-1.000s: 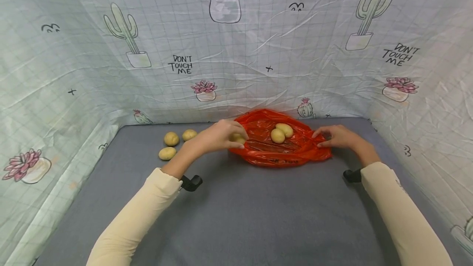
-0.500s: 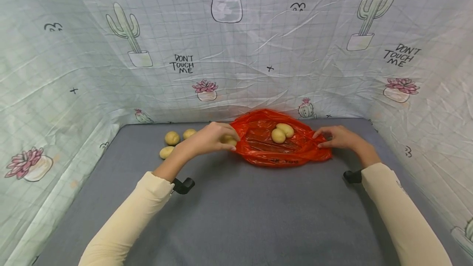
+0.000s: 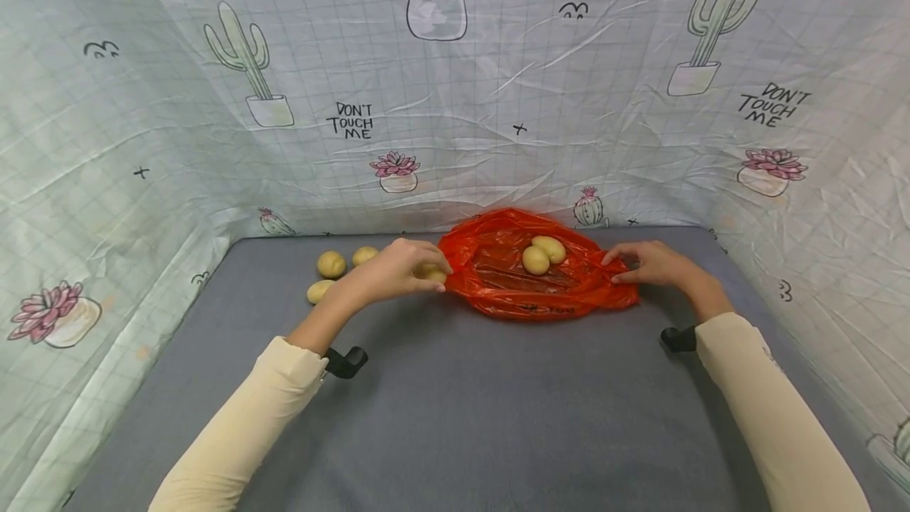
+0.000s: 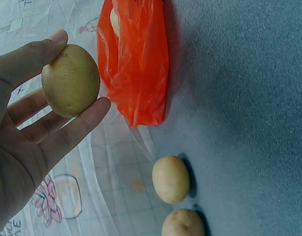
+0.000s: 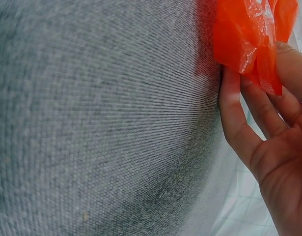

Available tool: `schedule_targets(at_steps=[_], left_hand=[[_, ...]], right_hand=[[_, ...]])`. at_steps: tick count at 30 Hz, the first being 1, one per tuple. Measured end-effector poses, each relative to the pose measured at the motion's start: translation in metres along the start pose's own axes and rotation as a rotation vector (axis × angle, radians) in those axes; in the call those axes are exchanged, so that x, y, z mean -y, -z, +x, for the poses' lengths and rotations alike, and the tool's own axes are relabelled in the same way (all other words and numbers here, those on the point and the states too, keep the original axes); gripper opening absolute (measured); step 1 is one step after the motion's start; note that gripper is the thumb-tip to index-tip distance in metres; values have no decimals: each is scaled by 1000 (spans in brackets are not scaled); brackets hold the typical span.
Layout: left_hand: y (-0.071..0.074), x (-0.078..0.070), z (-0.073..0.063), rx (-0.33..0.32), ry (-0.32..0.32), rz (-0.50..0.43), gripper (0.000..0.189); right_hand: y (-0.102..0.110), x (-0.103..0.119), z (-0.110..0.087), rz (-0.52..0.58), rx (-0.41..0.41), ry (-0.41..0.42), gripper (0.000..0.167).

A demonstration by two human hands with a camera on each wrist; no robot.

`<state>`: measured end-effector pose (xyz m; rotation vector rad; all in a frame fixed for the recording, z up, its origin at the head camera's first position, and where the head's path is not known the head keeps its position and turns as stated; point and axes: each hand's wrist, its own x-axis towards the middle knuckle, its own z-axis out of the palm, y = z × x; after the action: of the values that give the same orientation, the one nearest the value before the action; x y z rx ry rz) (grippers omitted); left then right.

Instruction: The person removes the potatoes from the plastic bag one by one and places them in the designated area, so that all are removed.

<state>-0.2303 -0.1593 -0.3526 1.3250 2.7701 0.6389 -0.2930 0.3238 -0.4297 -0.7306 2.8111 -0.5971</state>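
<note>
Potatoes (image 3: 331,265), three of them, lie loose at the far left of a grey, cloth-textured table (image 3: 455,417); they are yellow, smooth-skinned and rounded, the nearest of them lying lengthwise left to right, partly behind the forearm. Just right of them, the left hand (image 3: 401,269) has its grip pinching a held potato (image 4: 70,81) between thumb and fingertips, beside the left end of a red bag (image 3: 540,308). Seen from the left wrist, that potato is egg-shaped, faintly speckled, its long axis running roughly top to bottom of the view. The bag is thin, glossy, crinkled plastic, lying stretched left to right, its mouth gaping upward. Two bagged potatoes (image 3: 536,261) touch inside, right of its middle: the near one rounder, the far one oval and pointing mostly left to right. At the right end, the right hand (image 3: 654,265) has its grip pinching the bag's edge between thumb and fingers.
</note>
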Motion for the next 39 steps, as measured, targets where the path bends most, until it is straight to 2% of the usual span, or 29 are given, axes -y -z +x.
schedule_targets(at_steps=[9, 15, 19, 31, 39], left_hand=[[6, 10, -12, -24, 25, 0, 27], [8, 15, -21, -44, 69, 10, 23], [7, 19, -26, -62, 59, 10, 24], [4, 37, -36, -70, 88, 35, 21], [9, 41, -43, -70, 132, 42, 24]], right_hand=[[1, 0, -2, 6, -9, -7, 33], [1, 1, -2, 3, -10, -7, 33], [1, 2, -3, 4, -10, -8, 32], [0, 2, -1, 10, -4, -14, 33], [1, 3, -1, 7, -6, -1, 32]])
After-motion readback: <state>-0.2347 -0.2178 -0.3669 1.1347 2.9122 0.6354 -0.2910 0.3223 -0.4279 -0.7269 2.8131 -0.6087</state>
